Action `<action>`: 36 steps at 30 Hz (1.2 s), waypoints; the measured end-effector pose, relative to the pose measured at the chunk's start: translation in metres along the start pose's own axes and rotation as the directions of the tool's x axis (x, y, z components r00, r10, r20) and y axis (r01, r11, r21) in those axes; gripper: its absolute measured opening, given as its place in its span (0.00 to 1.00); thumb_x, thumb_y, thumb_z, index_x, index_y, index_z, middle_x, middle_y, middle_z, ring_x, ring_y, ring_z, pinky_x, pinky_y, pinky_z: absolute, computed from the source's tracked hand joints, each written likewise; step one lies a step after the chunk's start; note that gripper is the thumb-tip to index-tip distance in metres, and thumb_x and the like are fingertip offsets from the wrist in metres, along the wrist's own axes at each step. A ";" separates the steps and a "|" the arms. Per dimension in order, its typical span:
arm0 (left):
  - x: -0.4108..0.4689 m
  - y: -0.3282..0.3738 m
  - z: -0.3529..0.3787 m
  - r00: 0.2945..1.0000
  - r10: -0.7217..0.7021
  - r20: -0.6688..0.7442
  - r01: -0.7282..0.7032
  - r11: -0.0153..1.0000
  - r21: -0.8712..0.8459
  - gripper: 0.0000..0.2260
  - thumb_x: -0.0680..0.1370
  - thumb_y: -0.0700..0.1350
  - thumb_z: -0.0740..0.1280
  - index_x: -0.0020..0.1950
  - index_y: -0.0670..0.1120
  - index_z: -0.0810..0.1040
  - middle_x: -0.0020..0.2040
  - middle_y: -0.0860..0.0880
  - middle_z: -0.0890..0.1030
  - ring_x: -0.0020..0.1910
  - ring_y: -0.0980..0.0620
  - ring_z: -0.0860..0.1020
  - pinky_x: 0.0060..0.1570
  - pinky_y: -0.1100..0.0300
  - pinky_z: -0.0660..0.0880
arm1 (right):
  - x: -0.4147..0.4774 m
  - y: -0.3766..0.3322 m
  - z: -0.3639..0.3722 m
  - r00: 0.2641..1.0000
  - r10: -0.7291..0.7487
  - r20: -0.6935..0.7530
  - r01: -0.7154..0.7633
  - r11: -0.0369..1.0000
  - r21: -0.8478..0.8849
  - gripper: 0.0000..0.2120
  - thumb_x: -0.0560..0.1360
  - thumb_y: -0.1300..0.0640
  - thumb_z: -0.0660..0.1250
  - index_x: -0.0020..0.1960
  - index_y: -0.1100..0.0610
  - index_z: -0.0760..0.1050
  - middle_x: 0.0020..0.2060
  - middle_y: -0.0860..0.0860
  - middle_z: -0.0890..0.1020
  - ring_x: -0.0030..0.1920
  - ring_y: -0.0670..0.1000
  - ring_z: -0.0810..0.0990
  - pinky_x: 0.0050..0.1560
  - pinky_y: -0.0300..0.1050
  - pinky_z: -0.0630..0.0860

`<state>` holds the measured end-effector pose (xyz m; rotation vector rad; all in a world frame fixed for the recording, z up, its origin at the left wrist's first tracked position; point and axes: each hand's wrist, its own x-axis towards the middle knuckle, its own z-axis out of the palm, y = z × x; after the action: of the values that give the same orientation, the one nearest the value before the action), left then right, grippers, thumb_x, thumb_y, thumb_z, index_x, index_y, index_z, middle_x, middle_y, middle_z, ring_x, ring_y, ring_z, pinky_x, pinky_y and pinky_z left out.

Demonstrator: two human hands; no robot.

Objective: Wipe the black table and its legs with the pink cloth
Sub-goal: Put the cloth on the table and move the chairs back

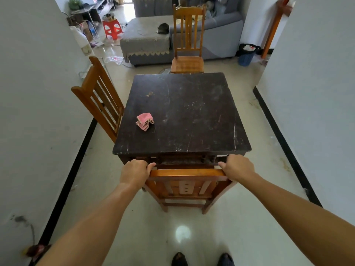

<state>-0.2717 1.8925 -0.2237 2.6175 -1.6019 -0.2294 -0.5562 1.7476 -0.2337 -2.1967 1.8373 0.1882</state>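
Note:
The black table (192, 112) stands in the middle of a narrow passage, its top scratched and dusty. A folded pink cloth (144, 121) lies on the table's near left part, untouched. A wooden chair (187, 174) is tucked under the table's near edge. My left hand (135, 172) grips the left end of that chair's top rail, and my right hand (238, 167) grips the right end. The table's legs are mostly hidden by the top and the chair.
A second wooden chair (99, 98) leans at the table's left side and a third (188, 45) stands at its far side. White walls (307, 93) close in left and right. A grey sofa (149, 39), a red stool (112, 28) and a blue bin (246, 54) lie beyond.

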 end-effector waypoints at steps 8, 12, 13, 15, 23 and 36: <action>-0.014 -0.004 -0.001 0.999 0.035 0.012 -0.035 0.999 -0.002 0.18 0.80 0.58 0.58 0.34 0.53 0.75 0.32 0.55 0.77 0.31 0.57 0.76 0.38 0.64 0.75 | -0.011 -0.005 -0.001 1.000 -0.004 -0.010 0.003 1.000 -0.015 0.18 0.78 0.38 0.59 0.41 0.51 0.73 0.31 0.46 0.74 0.34 0.47 0.77 0.39 0.39 0.77; -0.010 0.001 -0.007 0.996 0.017 0.091 -0.019 0.999 0.027 0.20 0.79 0.62 0.57 0.34 0.51 0.75 0.32 0.55 0.77 0.31 0.57 0.77 0.39 0.62 0.78 | -0.015 -0.004 0.000 1.000 -0.013 0.000 0.013 1.000 -0.016 0.20 0.78 0.37 0.57 0.42 0.52 0.75 0.31 0.46 0.74 0.35 0.47 0.77 0.39 0.40 0.76; -0.008 0.004 -0.010 0.992 0.019 0.124 -0.025 0.999 0.042 0.21 0.79 0.63 0.56 0.34 0.51 0.75 0.32 0.54 0.77 0.31 0.57 0.77 0.40 0.60 0.79 | -0.017 -0.003 0.000 1.000 -0.027 0.008 0.027 1.000 -0.016 0.21 0.78 0.36 0.56 0.44 0.52 0.76 0.32 0.47 0.75 0.36 0.48 0.78 0.40 0.40 0.77; -0.001 0.013 -0.017 0.984 0.041 0.174 -0.060 0.992 0.108 0.24 0.78 0.66 0.54 0.35 0.51 0.76 0.32 0.54 0.78 0.32 0.57 0.78 0.42 0.58 0.79 | -0.017 0.000 -0.001 0.996 -0.072 0.057 0.072 0.997 -0.001 0.23 0.78 0.35 0.56 0.48 0.52 0.78 0.37 0.47 0.79 0.38 0.48 0.79 0.44 0.43 0.79; 0.051 0.145 -0.056 0.925 0.379 -0.022 -0.361 0.897 0.256 0.21 0.80 0.63 0.52 0.48 0.49 0.76 0.44 0.51 0.79 0.41 0.51 0.78 0.44 0.54 0.75 | 0.012 0.080 -0.050 0.979 -0.201 -0.029 0.203 0.963 0.176 0.18 0.79 0.40 0.59 0.58 0.51 0.77 0.47 0.47 0.80 0.46 0.47 0.79 0.48 0.42 0.77; 0.138 0.463 -0.046 0.807 0.580 -0.110 -0.539 0.800 0.265 0.18 0.82 0.57 0.54 0.65 0.48 0.70 0.61 0.48 0.74 0.57 0.48 0.74 0.59 0.53 0.70 | 0.139 0.333 -0.178 0.896 -0.264 -0.356 0.220 0.962 -0.160 0.21 0.80 0.46 0.59 0.70 0.54 0.70 0.71 0.55 0.69 0.68 0.56 0.70 0.64 0.52 0.70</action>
<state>-0.6102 1.5577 -0.1304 2.0608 -2.3417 0.2378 -0.8698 1.5119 -0.1424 -2.6697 1.7381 -0.1970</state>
